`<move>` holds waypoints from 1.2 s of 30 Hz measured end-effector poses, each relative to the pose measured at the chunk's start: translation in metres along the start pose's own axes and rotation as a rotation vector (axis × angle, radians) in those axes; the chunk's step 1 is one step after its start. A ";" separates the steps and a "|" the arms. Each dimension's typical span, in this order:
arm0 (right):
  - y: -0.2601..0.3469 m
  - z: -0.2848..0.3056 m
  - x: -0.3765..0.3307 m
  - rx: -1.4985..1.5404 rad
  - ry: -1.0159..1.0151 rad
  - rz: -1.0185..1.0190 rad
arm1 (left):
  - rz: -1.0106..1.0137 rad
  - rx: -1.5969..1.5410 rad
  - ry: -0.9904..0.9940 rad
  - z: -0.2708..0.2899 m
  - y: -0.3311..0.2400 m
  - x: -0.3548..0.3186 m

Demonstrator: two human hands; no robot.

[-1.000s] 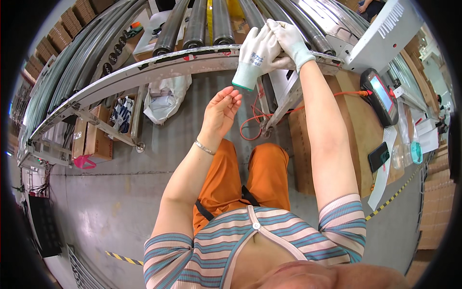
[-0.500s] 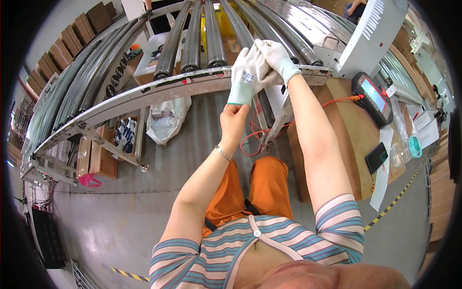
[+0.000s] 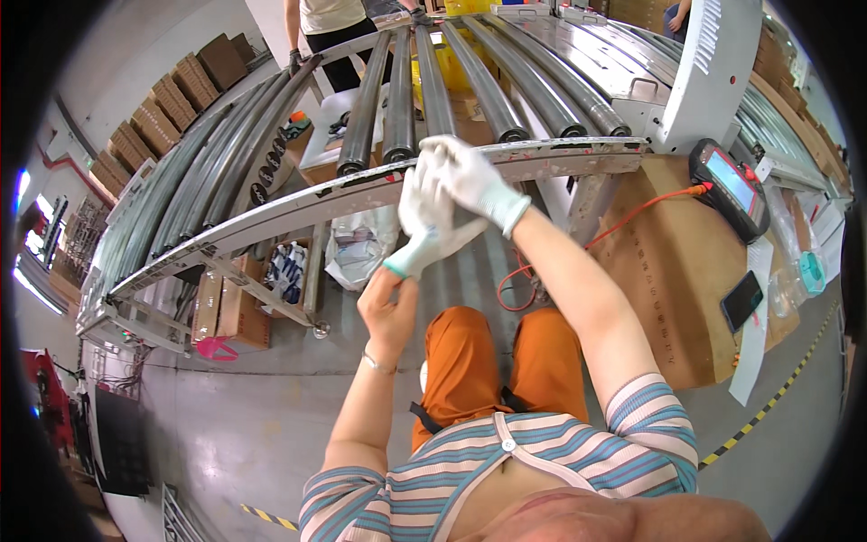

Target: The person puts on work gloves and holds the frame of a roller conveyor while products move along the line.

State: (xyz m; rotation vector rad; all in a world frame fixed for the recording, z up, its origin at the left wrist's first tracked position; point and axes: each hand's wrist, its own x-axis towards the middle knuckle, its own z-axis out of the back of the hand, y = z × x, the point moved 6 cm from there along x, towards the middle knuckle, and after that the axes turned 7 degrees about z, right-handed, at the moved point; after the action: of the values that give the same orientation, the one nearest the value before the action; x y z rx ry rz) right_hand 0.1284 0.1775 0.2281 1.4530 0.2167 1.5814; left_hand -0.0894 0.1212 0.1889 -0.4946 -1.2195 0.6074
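Observation:
My bare left hand (image 3: pixel 386 312) closes at the teal cuff of a white knit work glove (image 3: pixel 426 226); whether some of its fingers are inside the cuff is hidden. The glove points up and away, its thumb sticking out to the right. My right hand (image 3: pixel 470 181), wearing a matching white glove, is wrapped over the loose glove's finger end. Both hands are in front of the near rail of a roller conveyor (image 3: pixel 506 167), whose dark metal rollers (image 3: pixel 433 90) run away from me.
On the right, a brown carton (image 3: pixel 664 271) bears a handheld device (image 3: pixel 730 185) with an orange cable, a phone (image 3: pixel 742 300) and a tape roll (image 3: pixel 812 271). Beneath the conveyor are a white bag (image 3: pixel 361 248) and an open carton (image 3: pixel 237 312). A person (image 3: pixel 334 27) stands beyond the rollers.
Both hands and the glove have come nearer and to the left, off the rail. My view has shifted, and the person beyond the conveyor shows more.

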 end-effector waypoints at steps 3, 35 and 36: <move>0.003 -0.038 -0.044 -0.053 -0.145 0.030 | 0.691 -0.318 -0.175 0.036 0.089 -0.049; -0.008 -0.200 -0.202 -0.543 0.941 -0.256 | 0.592 0.883 0.776 0.001 0.175 -0.145; -0.005 -0.205 -0.206 -0.651 1.008 -0.147 | 0.632 0.853 0.737 0.006 0.183 -0.146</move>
State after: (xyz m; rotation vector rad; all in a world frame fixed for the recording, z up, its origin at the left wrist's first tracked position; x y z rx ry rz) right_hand -0.0740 0.1241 0.0267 0.0747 0.3281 1.8921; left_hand -0.1580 0.1599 -0.0320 -0.3066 -0.0241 1.2585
